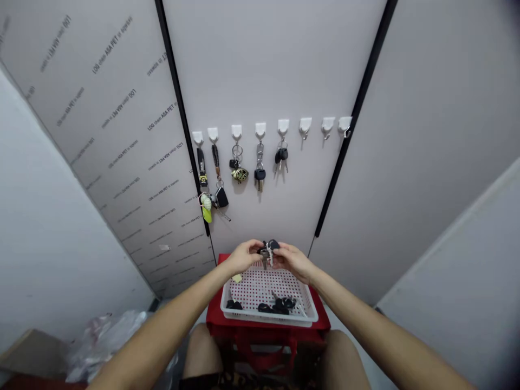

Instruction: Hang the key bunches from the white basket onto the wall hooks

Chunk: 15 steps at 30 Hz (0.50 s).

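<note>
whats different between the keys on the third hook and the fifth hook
The third-hook bunch ends in a brass-coloured charm, while the fifth-hook keys show black heads and bare metal blades. The third-hook bunch hangs lower than the fifth-hook keys. Both hang from white wall hooks.

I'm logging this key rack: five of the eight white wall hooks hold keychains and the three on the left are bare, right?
No: the three bare white wall hooks are at the right end of the row, not the left, as the head view shows. Five of the eight do hold keychains; those five hooks are on the left.
</note>
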### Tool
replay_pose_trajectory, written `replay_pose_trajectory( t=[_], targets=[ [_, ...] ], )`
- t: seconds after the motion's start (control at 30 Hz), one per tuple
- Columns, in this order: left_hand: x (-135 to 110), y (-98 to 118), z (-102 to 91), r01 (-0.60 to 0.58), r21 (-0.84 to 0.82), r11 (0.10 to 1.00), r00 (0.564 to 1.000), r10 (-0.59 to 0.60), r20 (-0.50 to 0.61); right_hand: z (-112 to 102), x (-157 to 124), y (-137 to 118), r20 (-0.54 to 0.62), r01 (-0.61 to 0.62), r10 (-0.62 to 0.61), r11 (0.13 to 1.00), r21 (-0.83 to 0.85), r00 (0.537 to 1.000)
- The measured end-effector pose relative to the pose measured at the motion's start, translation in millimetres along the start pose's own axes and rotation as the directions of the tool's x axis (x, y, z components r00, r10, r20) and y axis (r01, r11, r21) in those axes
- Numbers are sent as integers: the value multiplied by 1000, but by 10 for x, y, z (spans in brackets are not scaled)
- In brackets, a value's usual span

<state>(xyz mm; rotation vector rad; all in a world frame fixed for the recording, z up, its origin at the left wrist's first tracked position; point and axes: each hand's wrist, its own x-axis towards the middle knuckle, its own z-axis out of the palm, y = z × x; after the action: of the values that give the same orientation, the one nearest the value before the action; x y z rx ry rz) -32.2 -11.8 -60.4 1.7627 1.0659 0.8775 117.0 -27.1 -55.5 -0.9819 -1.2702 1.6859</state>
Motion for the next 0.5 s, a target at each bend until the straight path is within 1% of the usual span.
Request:
replay_pose_trajectory(
  t=[0.07,0.13,0.2,0.23,0.27,0.3,0.33,0.37,0.4,0.43,0.5],
  targets=[
    [27,69,46,-54,11,999,997,54,-47,10,5,-80,8,30,-30,999,13,1000],
    [60,132,70,-49,-16,999,995,48,-84,-4,12,-153,-5,63,-63,997,-42,998],
    [97,206,62,-9,-99,995,996,0,-88,-45,9,-227,-88,107,-125,975,-193,988],
    [115,250,49,17,-143,990,997,-29,-76,-69,2,-264,-145,145,-196,941,-307,970],
    [132,299,32,45,-177,983,997,-56,-60,-92,-9,-299,-181,195,-298,879,-435,937],
    [147,351,16,68,-203,977,996,-78,-41,-110,-22,-331,-176,251,-410,789,-560,895],
    [160,403,3,86,-220,972,996,-92,-18,-120,-37,-359,-129,308,-510,681,-664,850],
    [171,455,-5,98,-228,969,995,-100,3,-121,-52,-379,-59,358,-582,573,-737,811],
    [180,502,-8,105,-229,968,994,-103,22,-114,-64,-393,6,392,-622,485,-782,783],
    [188,544,-5,109,-225,968,994,-105,32,-101,-73,-402,48,407,-641,426,-808,766],
    [204,609,7,112,-192,975,994,-107,35,-71,-84,-413,70,400,-661,364,-841,747]
  ],
)
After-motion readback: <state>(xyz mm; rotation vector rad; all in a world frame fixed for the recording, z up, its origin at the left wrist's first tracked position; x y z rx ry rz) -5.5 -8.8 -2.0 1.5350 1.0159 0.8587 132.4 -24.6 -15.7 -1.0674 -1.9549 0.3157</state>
